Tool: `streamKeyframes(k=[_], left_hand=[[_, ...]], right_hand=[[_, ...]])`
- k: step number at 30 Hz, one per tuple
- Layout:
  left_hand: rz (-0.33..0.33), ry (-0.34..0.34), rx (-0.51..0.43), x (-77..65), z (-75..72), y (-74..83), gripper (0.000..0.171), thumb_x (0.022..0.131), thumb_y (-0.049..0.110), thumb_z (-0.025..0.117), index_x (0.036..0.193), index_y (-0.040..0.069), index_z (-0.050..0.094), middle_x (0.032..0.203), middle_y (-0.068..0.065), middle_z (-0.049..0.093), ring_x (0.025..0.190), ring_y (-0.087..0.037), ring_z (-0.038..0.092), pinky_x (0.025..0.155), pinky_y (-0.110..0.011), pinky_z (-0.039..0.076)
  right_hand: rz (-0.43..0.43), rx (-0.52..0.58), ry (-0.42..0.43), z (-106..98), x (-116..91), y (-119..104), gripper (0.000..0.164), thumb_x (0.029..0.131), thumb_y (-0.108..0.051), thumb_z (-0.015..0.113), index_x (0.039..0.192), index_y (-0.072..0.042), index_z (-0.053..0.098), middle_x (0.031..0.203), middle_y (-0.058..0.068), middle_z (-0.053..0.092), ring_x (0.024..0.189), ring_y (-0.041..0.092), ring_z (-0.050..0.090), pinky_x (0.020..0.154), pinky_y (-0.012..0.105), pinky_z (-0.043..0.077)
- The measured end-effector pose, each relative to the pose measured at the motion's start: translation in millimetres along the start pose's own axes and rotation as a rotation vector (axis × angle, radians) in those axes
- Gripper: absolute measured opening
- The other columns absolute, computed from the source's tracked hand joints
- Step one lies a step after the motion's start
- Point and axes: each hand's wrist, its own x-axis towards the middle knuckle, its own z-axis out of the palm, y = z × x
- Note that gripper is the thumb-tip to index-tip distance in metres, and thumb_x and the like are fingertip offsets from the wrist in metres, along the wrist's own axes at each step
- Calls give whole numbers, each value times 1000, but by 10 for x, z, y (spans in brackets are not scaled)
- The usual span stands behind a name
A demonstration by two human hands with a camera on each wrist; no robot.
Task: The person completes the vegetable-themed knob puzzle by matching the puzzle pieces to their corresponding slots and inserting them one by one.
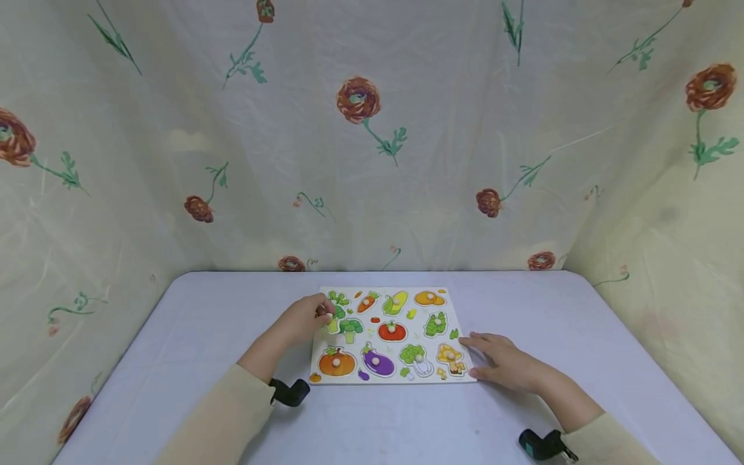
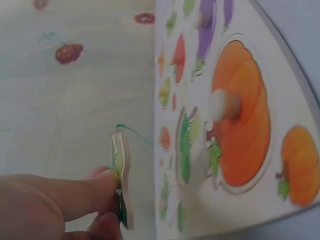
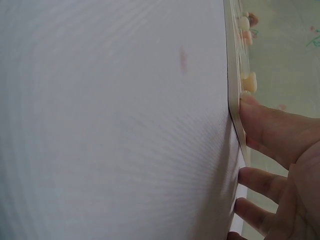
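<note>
A white wooden puzzle board [image 1: 372,379] with printed vegetables lies flat on the table. Above its left side, my left hand [image 1: 303,318] pinches a broccoli puzzle piece [image 2: 126,175] between thumb and fingers. In the left wrist view the piece stands edge-on, apart from the board, close to the printed broccoli recess [image 2: 186,147]. A pumpkin piece [image 2: 245,130] with a round knob sits nearby in its recess. At the board's right edge rests my right hand [image 1: 504,363], its fingers spread loosely and thumb touching the corner by the mushroom piece [image 1: 449,354].
Other knobbed pieces sit in the board, among them a tomato [image 1: 392,332], an eggplant [image 1: 379,363] and a corn cob [image 1: 395,303]. A white cloth covers the table [image 1: 407,426]. Flower-patterned curtains [image 1: 442,161] hang behind it and at both sides.
</note>
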Motion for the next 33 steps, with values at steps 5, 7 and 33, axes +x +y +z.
streamKeyframes(k=[5, 7, 33], left_hand=[[9, -38, 6, 99, 152, -7, 3, 101, 15, 61, 104, 14, 63, 97, -3, 58, 91, -21, 53, 80, -34, 49], [10, -48, 11, 130, 201, -14, 3, 101, 16, 60, 103, 14, 63, 96, -3, 58, 90, -20, 53, 80, -34, 49], [22, -81, 49, 235, 425, -20, 5, 102, 15, 60, 102, 11, 63, 93, -2, 57, 87, -18, 53, 77, -33, 49]], right_hand=[[-4, -3, 3, 7, -1, 5, 71, 89, -45, 71, 148, -11, 49, 154, 28, 34, 141, 54, 26, 108, 72, 26], [-4, -1, 2, 11, -1, 6, 71, 89, -45, 71, 148, -11, 49, 155, 28, 34, 141, 54, 26, 108, 72, 26], [7, 9, -5, 7, -2, -21, 70, 89, -41, 72, 148, -11, 49, 155, 27, 34, 142, 53, 25, 109, 71, 25]])
